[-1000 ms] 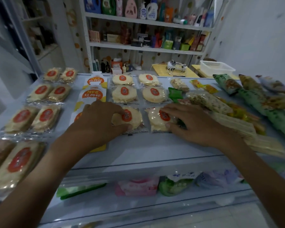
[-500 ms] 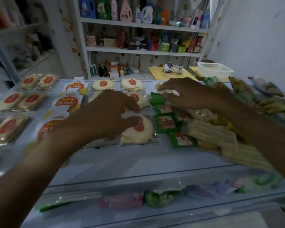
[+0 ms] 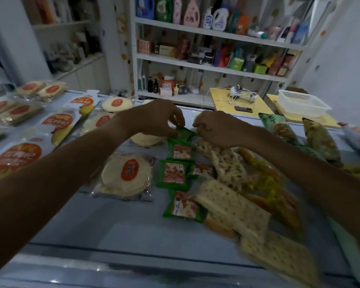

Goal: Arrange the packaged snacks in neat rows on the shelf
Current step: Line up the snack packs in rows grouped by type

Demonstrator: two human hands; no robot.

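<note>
Packaged snacks lie on a pale blue shelf top (image 3: 133, 229). My left hand (image 3: 154, 119) and my right hand (image 3: 218, 129) meet at the back of a column of green snack packets; both pinch the farthest green packet (image 3: 185, 133) at its top edge. Three more green packets (image 3: 172, 173) lie in a line toward me. A round flatbread pack with an orange label (image 3: 126, 176) lies left of them. Pale cracker packs (image 3: 231, 202) sit in a loose heap on the right.
Orange-labelled pouches (image 3: 56, 123) and wrapped cakes (image 3: 19, 111) fill the left side. Long green and brown bags (image 3: 318, 138) lie at the far right. Behind stand a white shelving unit (image 3: 206, 67), a yellow table with cables (image 3: 237, 100) and a white basket (image 3: 301, 102).
Both hands left the round flatbread packs and moved back and right to the green packets. The view shifted right, and the hands now pinch the farthest green packet.
</note>
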